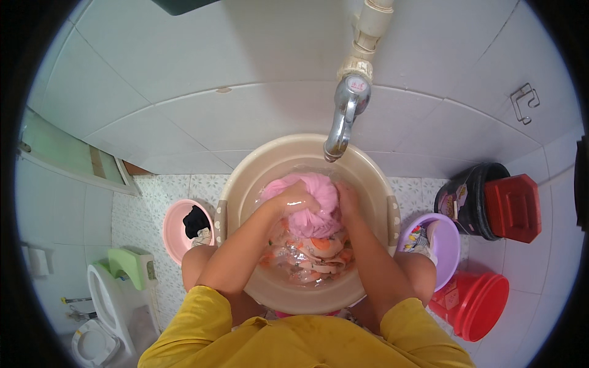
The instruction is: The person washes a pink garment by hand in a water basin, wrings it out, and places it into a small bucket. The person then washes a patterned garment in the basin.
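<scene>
Pink cloth [310, 205] bunched in water inside beige basin [257, 165], under metal tap [343, 116]. Left hand [296, 197] clamped over cloth's left side; right hand [346, 199] gripping its right edge. Pink bowl [175, 230] left, purple bowl [448, 236] right.

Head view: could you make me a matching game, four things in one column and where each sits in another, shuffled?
Things:
1. metal tap
2. small pink plastic basin
3. purple plastic basin
4. pink wet cloth

Places:
A. under both hands, in the big beige plastic basin
B. on the floor at the person's left
C. on the wall, above the beige basin
D. on the floor at the person's right, beside a red bucket

Pairs: 1-C, 2-B, 3-D, 4-A
</scene>
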